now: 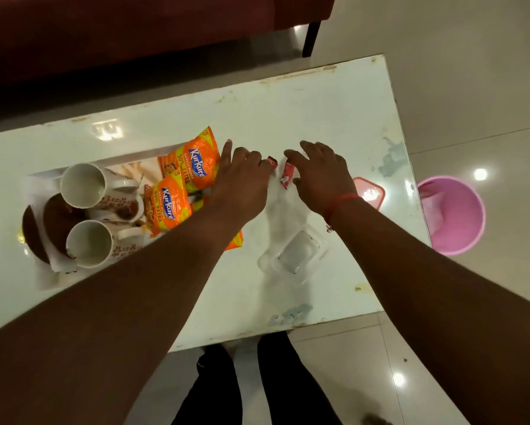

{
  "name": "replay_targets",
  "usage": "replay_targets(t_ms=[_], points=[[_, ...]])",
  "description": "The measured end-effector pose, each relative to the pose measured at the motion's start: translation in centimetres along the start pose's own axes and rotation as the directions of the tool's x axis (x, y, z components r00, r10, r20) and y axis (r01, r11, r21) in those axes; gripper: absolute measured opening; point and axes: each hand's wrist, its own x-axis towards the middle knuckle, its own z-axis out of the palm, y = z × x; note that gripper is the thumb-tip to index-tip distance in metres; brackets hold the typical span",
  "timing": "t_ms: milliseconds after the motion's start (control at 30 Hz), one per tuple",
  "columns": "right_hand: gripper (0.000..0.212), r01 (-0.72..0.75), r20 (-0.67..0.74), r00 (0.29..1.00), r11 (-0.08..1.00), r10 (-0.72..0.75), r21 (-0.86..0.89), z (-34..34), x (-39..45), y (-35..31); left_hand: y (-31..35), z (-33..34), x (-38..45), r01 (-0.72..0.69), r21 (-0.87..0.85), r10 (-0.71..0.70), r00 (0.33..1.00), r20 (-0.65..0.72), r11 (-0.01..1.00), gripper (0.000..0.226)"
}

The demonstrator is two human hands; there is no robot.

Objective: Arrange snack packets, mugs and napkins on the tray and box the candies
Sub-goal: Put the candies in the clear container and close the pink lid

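- Left hand (242, 176), mid-table, fingers curled, pinches a red candy (271, 162).
- Right hand (318, 176) beside it, fingers over another red candy (286, 178); grasp unclear.
- Clear box (299, 256) near the table's (334, 118) front edge, nothing visible inside.
- Tray (43, 176) at the left end carries two mugs (84, 185) and orange snack packets (196, 164).

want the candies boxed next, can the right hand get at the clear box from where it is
Probably yes. The clear box sits open-topped on the table, nearer the person than the right hand, with nothing on it or between them. That hand is at a red candy, so it only has to draw back.
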Motion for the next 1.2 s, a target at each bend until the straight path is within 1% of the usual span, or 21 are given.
replay_targets(t_ms=[67, 133, 267, 367, 433, 533, 600, 667, 733, 800, 833, 900, 933, 1000, 1067, 1133, 1200], points=[[0.047, 0.015, 0.018, 1.000, 0.999, -0.014, -0.039, 0.5, 0.8, 0.1, 0.5, 0.6, 0.9, -0.004, 0.066, 0.001, 0.999, 0.050, 0.998, 0.042], [0.039, 0.029, 0.009, 1.000, 0.997, -0.029, -0.068, 1.1, 1.1, 0.4, 1.2, 1.2, 1.6, -0.008, 0.110, 0.001, 0.998, 0.066, 0.994, 0.040], [0.025, 0.063, -0.073, 0.995, 0.990, -0.073, -0.122, 2.0, 0.9, 0.8, 2.2, 1.6, 2.4, 0.004, 0.165, -0.012, 0.999, 0.047, 0.986, 0.031], [0.015, 0.082, -0.112, 0.989, 0.987, -0.097, -0.136, 2.1, 0.8, 1.0, 2.5, 1.4, 2.8, 0.011, 0.165, -0.019, 0.999, 0.045, 0.986, 0.029], [0.015, 0.073, -0.119, 0.989, 0.990, -0.087, -0.117, 2.1, 0.4, 1.2, 2.7, 1.4, 2.9, 0.020, 0.142, -0.026, 0.999, 0.041, 0.990, 0.031], [0.015, 0.025, -0.117, 0.993, 0.998, -0.031, -0.054, 2.0, -0.6, 1.6, 2.8, 1.6, 2.5, 0.040, 0.092, -0.044, 0.998, 0.038, 0.995, 0.036], [0.011, -0.021, -0.136, 0.990, 1.000, 0.024, 0.020, 1.9, -1.6, 2.0, 3.0, 1.4, 2.2, 0.074, 0.031, -0.074, 0.997, 0.021, 0.997, 0.036], [0.009, -0.054, -0.178, 0.981, 0.992, 0.075, 0.118, 2.1, -2.8, 2.4, 3.3, 1.0, 1.5, 0.138, -0.087, -0.141, 0.989, -0.033, 0.987, 0.035], [0.014, -0.062, -0.187, 0.978, 0.981, 0.097, 0.185, 2.3, -3.7, 2.5, 3.6, 0.7, 0.0, 0.196, -0.261, -0.229, 0.968, -0.101, 0.945, 0.039], [0.029, -0.035, -0.146, 0.987, 0.983, 0.062, 0.182, 2.5, -3.9, 2.0, 4.0, 0.6, -2.2, 0.201, -0.393, -0.284, 0.944, -0.167, 0.897, 0.045], [0.037, -0.012, -0.118, 0.993, 0.986, 0.031, 0.164, 2.6, -3.7, 1.6, 4.2, 0.7, -3.4, 0.199, -0.422, -0.299, 0.936, -0.187, 0.885, 0.046], [0.045, 0.022, -0.072, 0.997, 0.993, -0.014, 0.116, 2.6, -2.7, 0.6, 4.8, 0.9, -5.5, 0.226, -0.423, -0.322, 0.931, -0.171, 0.878, 0.047], [0.044, 0.032, -0.060, 0.998, 0.996, -0.027, 0.086, 2.7, -2.1, 0.2, 5.2, 1.1, -6.3, 0.243, -0.414, -0.328, 0.933, -0.146, 0.877, 0.047], [0.035, 0.046, -0.061, 0.997, 0.999, -0.045, 0.019, 2.8, -1.0, -0.5, 6.3, 1.5, -7.8, 0.245, -0.393, -0.308, 0.945, -0.107, 0.886, 0.049], [0.027, 0.049, -0.073, 0.996, 0.999, -0.050, -0.024, 2.8, -0.5, -0.8, 7.6, 1.8, -9.1, 0.195, -0.352, -0.244, 0.964, -0.101, 0.916, 0.053], [0.025, 0.044, -0.075, 0.996, 0.999, -0.046, -0.017, 2.5, -0.7, -0.7, 8.9, 2.3, -10.0, 0.118, -0.311, -0.165, 0.978, -0.131, 0.943, 0.054], [0.026, 0.017, -0.092, 0.996, 0.999, -0.013, 0.038, 2.0, -1.5, -0.4, 10.1, 2.6, -10.4, 0.050, -0.269, -0.092, 0.985, -0.146, 0.962, 0.052]])
